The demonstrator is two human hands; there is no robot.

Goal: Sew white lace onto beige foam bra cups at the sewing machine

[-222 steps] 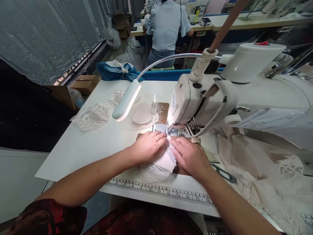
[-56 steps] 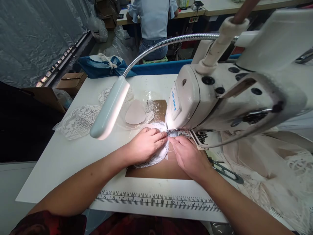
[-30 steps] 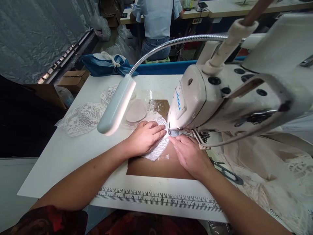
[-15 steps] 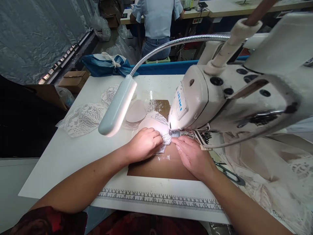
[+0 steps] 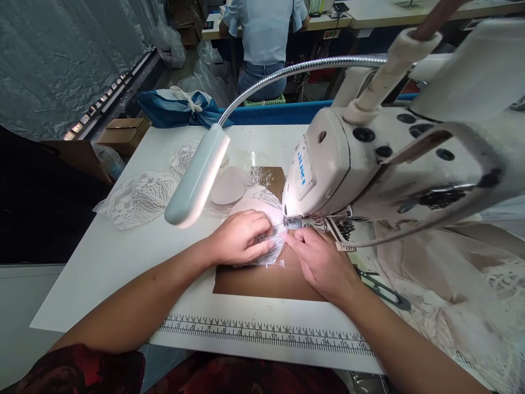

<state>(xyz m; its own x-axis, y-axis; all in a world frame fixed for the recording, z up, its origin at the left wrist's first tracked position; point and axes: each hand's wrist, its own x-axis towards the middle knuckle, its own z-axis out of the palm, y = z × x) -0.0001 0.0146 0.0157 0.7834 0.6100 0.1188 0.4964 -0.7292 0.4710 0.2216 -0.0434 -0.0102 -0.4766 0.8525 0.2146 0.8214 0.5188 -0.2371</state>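
A white lace piece over a pale padded cup [image 5: 268, 241] lies at the needle of a white sewing machine [image 5: 328, 164]. My left hand [image 5: 240, 238] rests on top of it with the fingers curled, pressing the lace down. My right hand [image 5: 320, 260] lies on the brown plate [image 5: 262, 282] to the right, its fingertips pinched on the lace edge just before the presser foot [image 5: 293, 223]. The needle itself is hidden behind the machine head.
A gooseneck lamp [image 5: 197, 178] hangs over the table's left middle. More lace pieces [image 5: 137, 198] and a pale cup [image 5: 228, 189] lie behind. Scissors [image 5: 383, 293] and heaped lace fabric [image 5: 451, 295] are at the right. A ruler strip [image 5: 266, 335] lines the near edge. A person [image 5: 264, 38] sits beyond.
The lace piece has turned and fed on under the foot. My left hand has gone from flat fingers to curled ones on the lace. My right hand stays by the foot.
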